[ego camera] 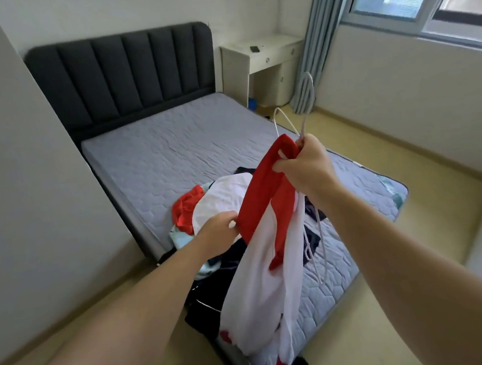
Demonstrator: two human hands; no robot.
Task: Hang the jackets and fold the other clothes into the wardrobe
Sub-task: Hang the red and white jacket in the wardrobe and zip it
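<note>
Gripping the hanger (304,126) and the jacket (260,268) by its red collar in my right hand (306,170), I hold both above the bed (171,147) so my left hand (220,228), pinching the fabric, can spread it onto the hanger.

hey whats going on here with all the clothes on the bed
A person by the bed is working a red and white jacket onto a white hanger. The right hand grips the jacket's red collar together with the hanger, holding both up over the mattress. The left hand pinches the jacket's edge lower down. A pile of other clothes lies on the mattress underneath, not yet folded.
</note>
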